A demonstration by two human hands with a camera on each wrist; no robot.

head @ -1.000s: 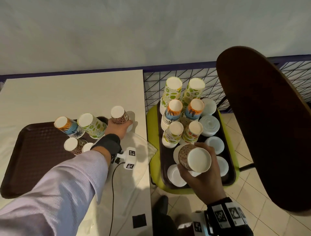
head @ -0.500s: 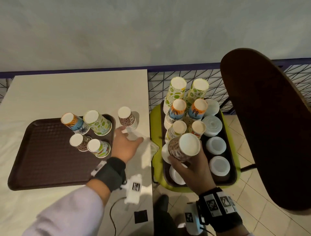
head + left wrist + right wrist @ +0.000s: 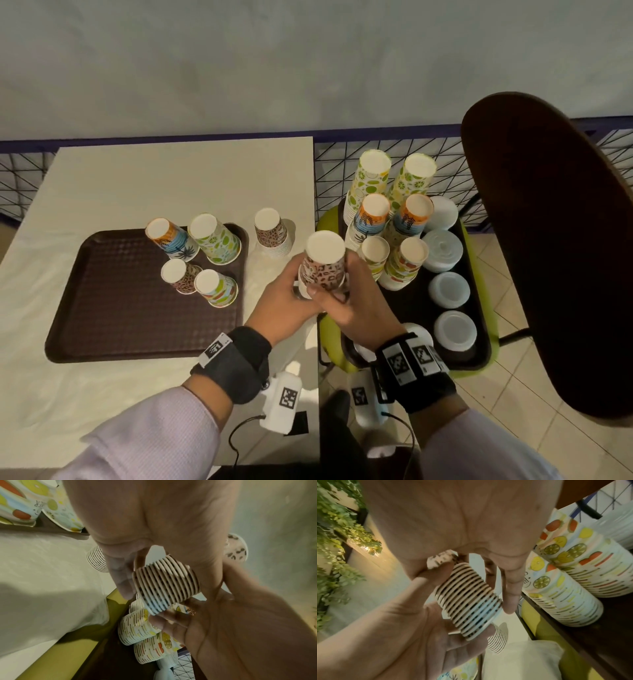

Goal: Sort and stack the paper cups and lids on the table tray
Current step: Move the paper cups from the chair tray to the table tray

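Observation:
Both hands hold one upside-down stack of leopard-print cups [image 3: 323,265] in the air, over the gap between the table and the chair. My left hand [image 3: 284,298] grips its rims from the left and my right hand [image 3: 346,305] from the right. The wrist views show the stacked rims [image 3: 164,582] [image 3: 467,601] pinched between fingers of both hands. On the brown table tray [image 3: 102,308] stand a palm cup [image 3: 168,238], a lime cup [image 3: 214,240], a leopard cup [image 3: 178,275] and a fruit cup [image 3: 215,286], all upside down.
Another leopard stack [image 3: 270,229] stands on the table just right of the tray. A dark tray [image 3: 479,356] on a green chair holds several tall cup stacks [image 3: 375,185] and white lid piles [image 3: 448,289]. A dark chair back [image 3: 548,240] rises at right.
My left hand let go of the leopard stack on the table and came right. My right hand carried its leopard stack up and left from the chair tray. Both hands now grip it.

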